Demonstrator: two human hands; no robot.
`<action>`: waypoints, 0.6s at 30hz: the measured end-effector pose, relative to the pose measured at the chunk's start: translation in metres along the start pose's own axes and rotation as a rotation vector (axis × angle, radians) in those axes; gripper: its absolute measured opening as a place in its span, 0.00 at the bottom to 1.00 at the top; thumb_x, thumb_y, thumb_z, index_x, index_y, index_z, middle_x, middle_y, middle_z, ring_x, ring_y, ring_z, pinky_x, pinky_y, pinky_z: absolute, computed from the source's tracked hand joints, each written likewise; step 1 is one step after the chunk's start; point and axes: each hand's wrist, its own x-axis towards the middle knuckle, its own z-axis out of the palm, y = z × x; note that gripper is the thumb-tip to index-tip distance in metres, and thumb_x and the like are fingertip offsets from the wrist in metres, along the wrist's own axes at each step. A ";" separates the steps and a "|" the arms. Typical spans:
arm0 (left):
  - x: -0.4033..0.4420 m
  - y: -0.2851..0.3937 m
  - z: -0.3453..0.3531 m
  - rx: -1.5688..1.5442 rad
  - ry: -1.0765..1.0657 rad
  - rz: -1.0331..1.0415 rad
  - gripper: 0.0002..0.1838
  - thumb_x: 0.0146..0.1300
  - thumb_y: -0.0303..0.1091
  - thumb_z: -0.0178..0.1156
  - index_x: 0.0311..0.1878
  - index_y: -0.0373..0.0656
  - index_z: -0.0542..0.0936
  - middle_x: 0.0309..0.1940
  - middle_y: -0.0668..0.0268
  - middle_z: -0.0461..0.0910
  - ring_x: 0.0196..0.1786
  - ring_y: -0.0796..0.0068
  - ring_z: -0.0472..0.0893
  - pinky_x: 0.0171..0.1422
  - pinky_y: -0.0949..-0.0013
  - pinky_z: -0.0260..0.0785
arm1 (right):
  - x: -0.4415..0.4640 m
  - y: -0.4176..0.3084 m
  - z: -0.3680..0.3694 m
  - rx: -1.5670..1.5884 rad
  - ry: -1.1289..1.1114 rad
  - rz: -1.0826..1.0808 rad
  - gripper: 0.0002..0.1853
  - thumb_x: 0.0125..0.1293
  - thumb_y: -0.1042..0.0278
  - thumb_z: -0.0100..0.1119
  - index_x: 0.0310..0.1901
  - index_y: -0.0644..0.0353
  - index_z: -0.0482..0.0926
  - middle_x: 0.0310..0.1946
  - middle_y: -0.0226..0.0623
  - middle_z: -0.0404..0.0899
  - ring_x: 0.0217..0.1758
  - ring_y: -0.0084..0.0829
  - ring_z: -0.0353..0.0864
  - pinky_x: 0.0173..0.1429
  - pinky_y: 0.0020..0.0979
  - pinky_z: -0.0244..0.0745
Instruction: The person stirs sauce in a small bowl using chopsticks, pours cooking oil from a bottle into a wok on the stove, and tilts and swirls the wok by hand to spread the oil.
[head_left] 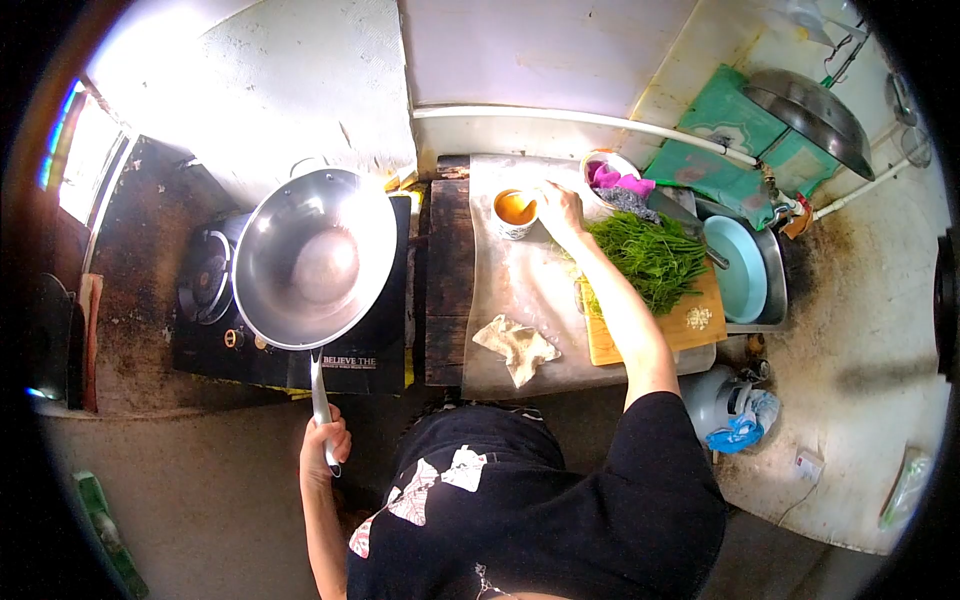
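Observation:
My left hand (327,440) is wrapped round the handle (319,400) of a large metal wok (315,260), tilted over the black stove (290,365). Inside, the wok looks bare and shiny. At the counter's back my right hand (560,210) is closed at the rim of a patterned bowl (515,229) of orange-brown liquid (514,208); what the fingers hold is too small to make out. Under my right forearm lies a wooden board (650,342) with chopped green leaves (650,260) and minced pale bits (698,318).
A crumpled cloth (517,347) lies on the counter (500,270). Behind the greens is a bowl (611,157) with pink items. On the right are a sink with a turquoise basin (735,270), a gas cylinder (712,400) and a hanging metal lid (812,118).

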 end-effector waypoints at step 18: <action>-0.001 0.001 0.003 -0.016 -0.023 0.016 0.11 0.48 0.28 0.56 0.33 0.40 0.64 0.11 0.70 0.61 0.08 0.81 0.60 0.09 0.76 0.52 | -0.017 0.014 0.012 0.489 -0.045 0.566 0.05 0.59 0.76 0.53 0.30 0.61 0.80 0.13 0.30 0.74 0.08 0.17 0.65 0.10 0.22 0.55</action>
